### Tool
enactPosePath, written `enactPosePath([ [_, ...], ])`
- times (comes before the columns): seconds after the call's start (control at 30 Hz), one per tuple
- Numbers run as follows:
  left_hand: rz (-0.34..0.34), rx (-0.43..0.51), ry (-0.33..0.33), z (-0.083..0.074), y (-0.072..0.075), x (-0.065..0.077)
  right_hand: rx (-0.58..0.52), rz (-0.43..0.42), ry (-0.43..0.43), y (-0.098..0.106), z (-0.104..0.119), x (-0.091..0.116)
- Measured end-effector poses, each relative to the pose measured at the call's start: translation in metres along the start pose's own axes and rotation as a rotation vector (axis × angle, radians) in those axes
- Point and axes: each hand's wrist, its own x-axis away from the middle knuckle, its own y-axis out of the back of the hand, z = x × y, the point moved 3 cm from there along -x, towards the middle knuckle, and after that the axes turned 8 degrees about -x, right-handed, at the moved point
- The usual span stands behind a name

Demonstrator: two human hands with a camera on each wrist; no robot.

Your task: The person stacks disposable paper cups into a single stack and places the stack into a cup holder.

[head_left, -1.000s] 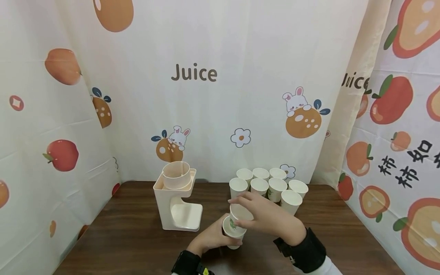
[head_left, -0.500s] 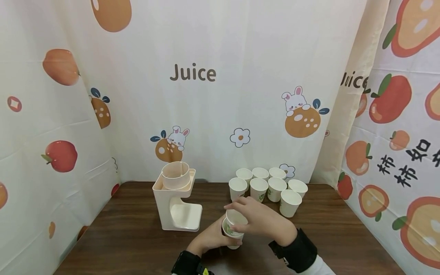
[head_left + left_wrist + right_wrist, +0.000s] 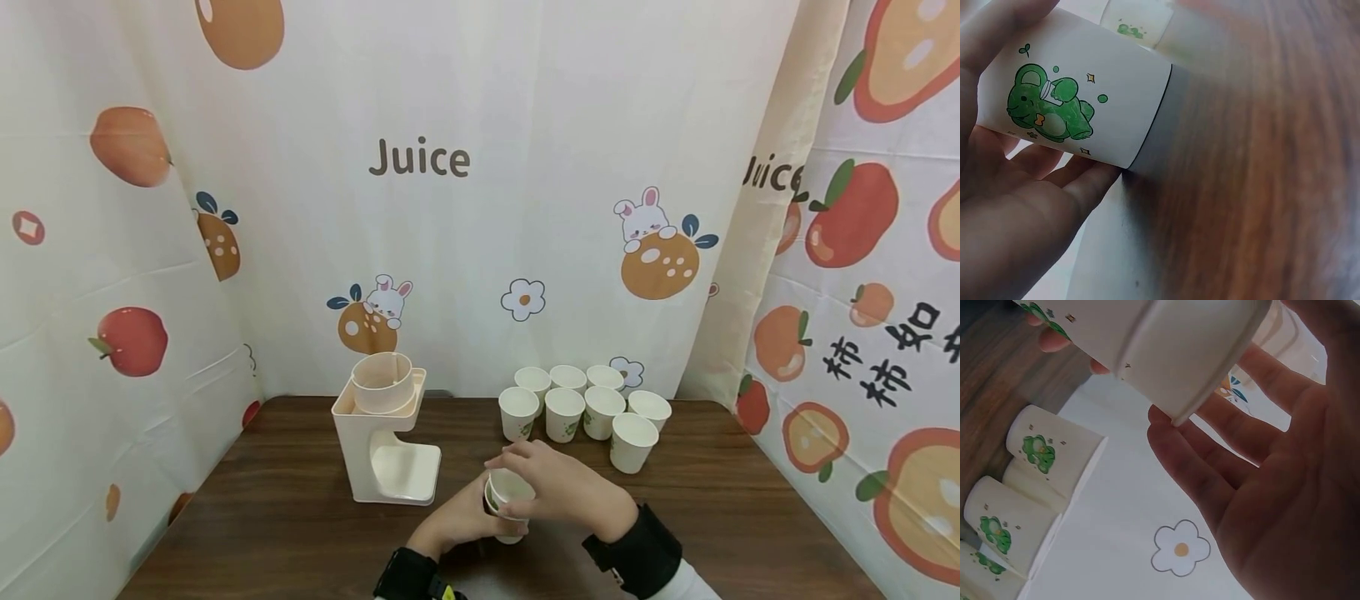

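My left hand (image 3: 461, 517) grips a white paper cup (image 3: 1110, 94) with a green bear print, held upright low over the wooden table. Most of a second paper cup (image 3: 1191, 359) sits down inside it, its upper wall and rim sticking out above. The fingers of my right hand (image 3: 562, 487) hold this upper cup around its rim from above. Part of both cups is hidden behind my fingers in the head view.
Several white paper cups (image 3: 564, 408) stand upright in a cluster at the back right of the wooden table (image 3: 285, 533). Left of my hands stands a cream-coloured machine-like stand (image 3: 360, 454) with a round open top (image 3: 384, 385). A fruit-printed curtain (image 3: 450, 233) hangs behind.
My right hand has moved down and left, lowering the upper cup deeper into the one my left hand holds. The left hand has stayed nearly still.
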Motion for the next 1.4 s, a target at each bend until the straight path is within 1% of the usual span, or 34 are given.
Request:
enactPosePath([
  [0.3, 0.018, 0.009, -0.007, 0.001, 0.000, 0.000, 0.020, -0.003, 0.023, -0.010, -0.004, 0.001],
  [0.5, 0.016, 0.016, -0.005, -0.001, -0.001, 0.001, -0.006, 0.015, -0.010, -0.016, -0.006, 0.000],
  [0.73, 0.035, 0.041, -0.001, 0.004, -0.001, 0.000, -0.012, 0.019, -0.036, -0.021, -0.009, 0.001],
  [0.93, 0.026, 0.027, -0.005, 0.003, -0.001, 0.000, -0.028, 0.012, -0.042, -0.021, -0.010, 0.002],
  [1.0, 0.016, 0.009, -0.004, 0.002, -0.001, 0.000, -0.033, 0.006, -0.052, -0.020, -0.011, 0.004],
  [1.07, 0.006, 0.006, -0.005, 0.002, -0.001, 0.000, -0.028, -0.005, -0.065, -0.017, -0.012, 0.006],
  [1.2, 0.000, 0.027, -0.023, 0.001, -0.003, -0.001, 0.008, -0.051, -0.081, -0.011, -0.014, 0.011],
  [1.27, -0.006, 0.031, -0.036, 0.001, -0.004, -0.002, 0.031, -0.081, -0.067, -0.007, -0.016, 0.013],
  [1.4, -0.034, -0.004, -0.034, 0.001, -0.003, -0.002, 0.061, -0.130, -0.038, -0.002, -0.018, 0.019],
])
